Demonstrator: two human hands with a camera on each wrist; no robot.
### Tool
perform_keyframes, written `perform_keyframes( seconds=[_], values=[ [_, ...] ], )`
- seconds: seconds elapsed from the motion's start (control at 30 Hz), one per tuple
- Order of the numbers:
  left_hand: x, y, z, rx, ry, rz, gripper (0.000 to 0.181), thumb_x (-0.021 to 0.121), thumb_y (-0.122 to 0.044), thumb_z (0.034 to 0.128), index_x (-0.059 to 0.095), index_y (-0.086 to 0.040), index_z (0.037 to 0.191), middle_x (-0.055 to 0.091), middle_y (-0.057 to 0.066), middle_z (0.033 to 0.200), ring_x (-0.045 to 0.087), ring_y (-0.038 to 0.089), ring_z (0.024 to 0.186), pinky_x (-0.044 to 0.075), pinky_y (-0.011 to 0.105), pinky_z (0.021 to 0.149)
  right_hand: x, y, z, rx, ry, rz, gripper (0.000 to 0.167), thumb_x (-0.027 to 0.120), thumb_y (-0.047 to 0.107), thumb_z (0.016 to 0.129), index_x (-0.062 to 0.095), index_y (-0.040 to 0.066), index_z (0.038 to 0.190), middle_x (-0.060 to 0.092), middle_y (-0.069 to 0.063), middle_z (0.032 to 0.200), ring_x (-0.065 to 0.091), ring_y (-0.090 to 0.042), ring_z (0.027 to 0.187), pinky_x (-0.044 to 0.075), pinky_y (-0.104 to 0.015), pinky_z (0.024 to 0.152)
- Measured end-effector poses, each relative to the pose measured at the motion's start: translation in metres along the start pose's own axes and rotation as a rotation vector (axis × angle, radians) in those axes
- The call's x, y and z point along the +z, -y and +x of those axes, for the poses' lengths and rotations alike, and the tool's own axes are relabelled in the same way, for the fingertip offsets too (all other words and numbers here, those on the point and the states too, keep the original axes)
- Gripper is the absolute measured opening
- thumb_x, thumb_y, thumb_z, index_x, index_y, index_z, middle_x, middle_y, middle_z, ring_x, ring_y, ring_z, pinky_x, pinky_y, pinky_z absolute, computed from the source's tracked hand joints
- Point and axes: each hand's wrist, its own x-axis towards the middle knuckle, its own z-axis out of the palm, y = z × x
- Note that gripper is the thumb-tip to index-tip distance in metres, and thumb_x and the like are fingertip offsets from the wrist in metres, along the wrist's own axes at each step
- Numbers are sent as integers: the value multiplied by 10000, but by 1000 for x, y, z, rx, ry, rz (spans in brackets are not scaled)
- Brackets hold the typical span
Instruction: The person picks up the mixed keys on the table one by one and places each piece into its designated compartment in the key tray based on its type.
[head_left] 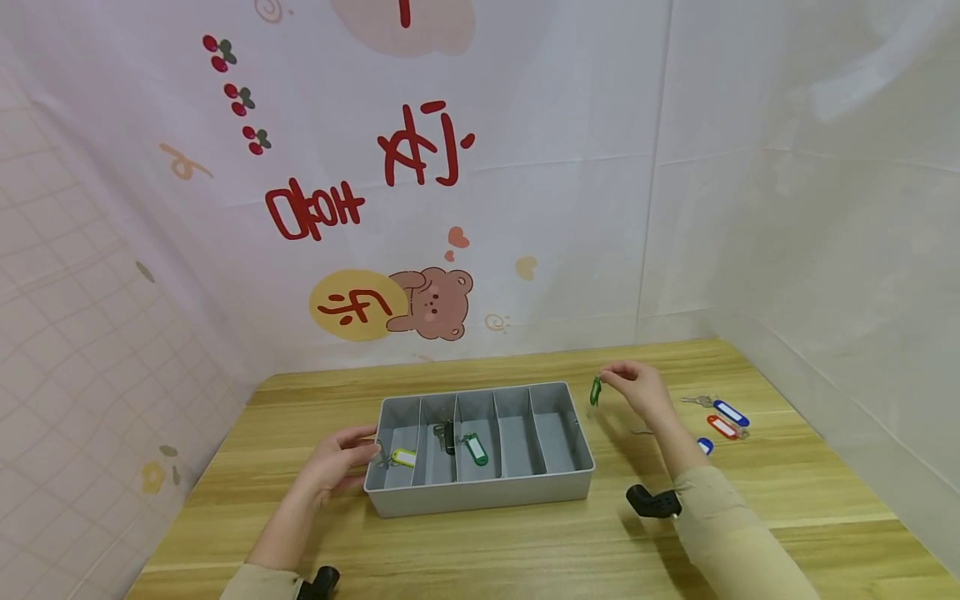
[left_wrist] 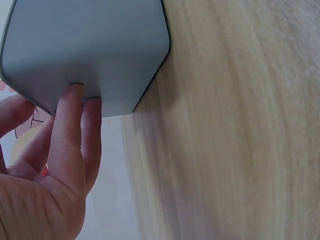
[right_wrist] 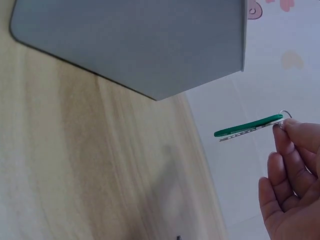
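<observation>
A grey compartment box [head_left: 480, 493] stands on the table. My left hand [head_left: 337, 460] grips its left end, thumb at the rim and fingertips [left_wrist: 70, 100] against the outer wall. Beyond the right end, my right hand [head_left: 640, 390] pinches the ring of a key with a green tag [right_wrist: 247, 126]; key and tag hang in the air. A key with a yellow tag [head_left: 403, 457] lies in the leftmost compartment. Next to it is a key with a black tag [head_left: 449, 437], then a green tag [head_left: 476, 449] in the middle one. The two right compartments hold nothing.
To the right of the box lie keys with a blue tag [head_left: 731, 412] and a red tag [head_left: 722, 427]. Another blue tag [head_left: 705, 446] is partly hidden by the right forearm. A printed white sheet [head_left: 570, 208] hangs behind the wooden table [head_left: 480, 550].
</observation>
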Motion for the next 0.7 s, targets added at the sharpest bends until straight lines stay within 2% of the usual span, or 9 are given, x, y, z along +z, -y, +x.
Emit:
perform_keyframes(
  seconds=[0.27,0.43,0.7],
  values=[
    [-3,0,1,-1,30,18,594,665,-82,915,423,95,1428,582,213,1230,638,232,987,583,414,801,-2,15,-2,2,17,56,347,675,263,963,677,-30,1149,686,-135,1088,566,-298,1081,449,-433,934],
    [-2,-1,1,-11,6,-2,574,673,-59,907,451,86,1416,581,222,1238,634,266,1007,583,427,803,-3,24,-4,4,24,61,372,671,294,964,671,-26,1153,687,-129,1111,563,-323,1125,448,-469,966],
    [-1,-1,0,-24,-2,2,566,660,-47,916,444,80,1424,560,231,1266,623,284,1034,581,430,809,-5,39,-5,-48,17,65,368,676,295,960,679,-31,1131,696,-129,1079,579,-269,1074,455,-411,922]
  ],
)
